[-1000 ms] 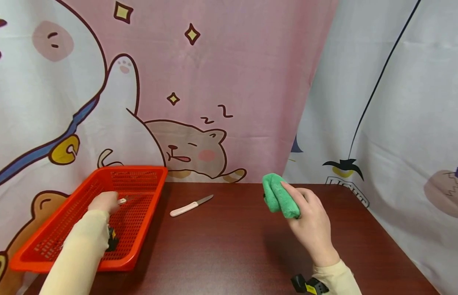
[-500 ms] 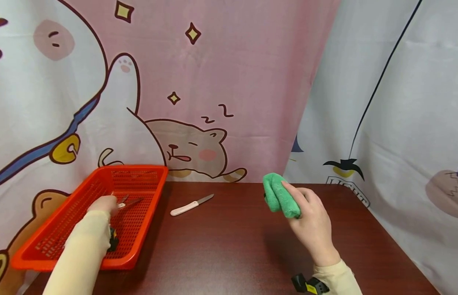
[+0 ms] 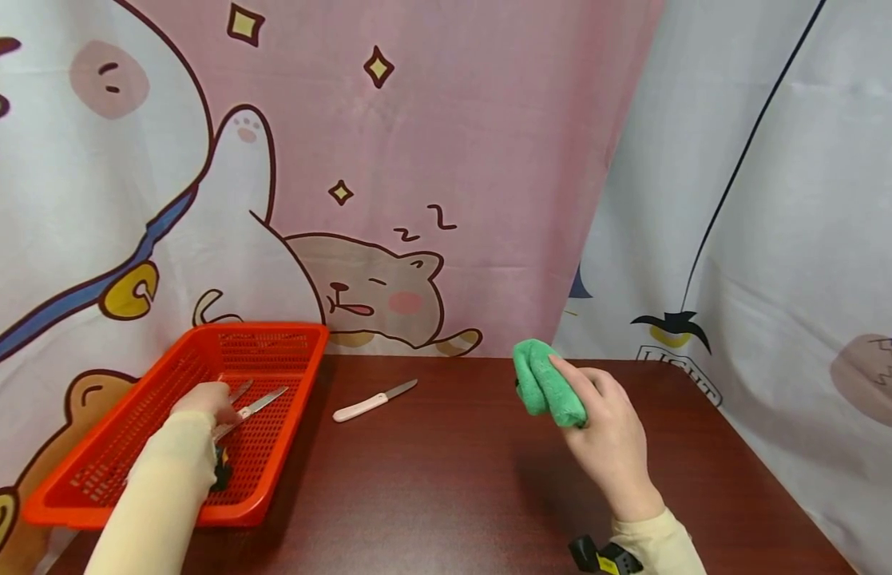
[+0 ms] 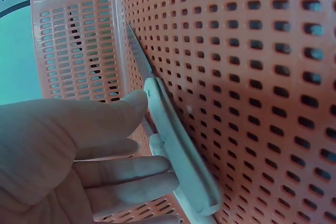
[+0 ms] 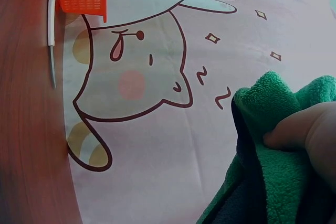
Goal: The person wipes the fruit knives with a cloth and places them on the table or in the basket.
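Note:
My left hand [image 3: 201, 403] is down inside the red basket [image 3: 230, 515]. In the left wrist view its thumb and extended fingertips lie right at the pale handle of a paring knife [image 4: 184, 145], with the fingers spread loosely. A second knife [image 3: 240, 390] lies partly hidden beside it, its handle under the first in that view. My right hand [image 3: 604, 431] holds a folded green cloth [image 3: 546, 383] above the table, thumb pressed on the fabric; a dark side of the cloth shows in the right wrist view.
A third paring knife [image 3: 362, 407] with a white handle lies on the dark wooden table [image 3: 417, 487], right of the basket, blade toward the back. Behind the table hangs a cartoon-printed curtain [image 3: 489, 160].
Inside the basket, the knife at my left hand has come into fuller view, its blade now pointing to the right and back. My right hand with the green cloth has stayed in place.

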The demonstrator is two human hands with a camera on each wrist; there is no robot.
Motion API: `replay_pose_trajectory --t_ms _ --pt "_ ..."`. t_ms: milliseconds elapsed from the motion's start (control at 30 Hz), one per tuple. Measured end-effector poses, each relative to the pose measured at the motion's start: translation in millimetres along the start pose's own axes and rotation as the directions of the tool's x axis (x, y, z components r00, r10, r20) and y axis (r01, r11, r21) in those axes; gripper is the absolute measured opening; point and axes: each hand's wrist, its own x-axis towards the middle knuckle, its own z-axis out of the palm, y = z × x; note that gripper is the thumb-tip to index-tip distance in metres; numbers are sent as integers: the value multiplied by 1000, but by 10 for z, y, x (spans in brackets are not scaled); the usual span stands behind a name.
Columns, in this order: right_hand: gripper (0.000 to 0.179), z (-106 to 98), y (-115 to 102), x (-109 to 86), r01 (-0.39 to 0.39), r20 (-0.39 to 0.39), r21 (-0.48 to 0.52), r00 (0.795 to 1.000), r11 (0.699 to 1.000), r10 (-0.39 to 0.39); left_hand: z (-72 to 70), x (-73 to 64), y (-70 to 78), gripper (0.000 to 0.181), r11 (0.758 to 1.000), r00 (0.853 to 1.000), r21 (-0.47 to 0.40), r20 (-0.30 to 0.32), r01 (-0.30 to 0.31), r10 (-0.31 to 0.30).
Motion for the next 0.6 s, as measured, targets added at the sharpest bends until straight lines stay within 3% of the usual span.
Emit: replay_pose_trajectory --t_ms 167,333,600 --pt "81 2 -2 -3 0 -2 0 1000 1000 0 -12 8 -13 39 1000 1000 9 -5 -6 7" --pt "80 2 0 0 6 -6 2 1000 1000 -6 -40 40 -5 36 996 998 79 -32 -49 51" --pt "81 -8 10 12 20 -23 3 1000 1000 -20 -118 30 140 37 985 989 134 -80 -110 121"
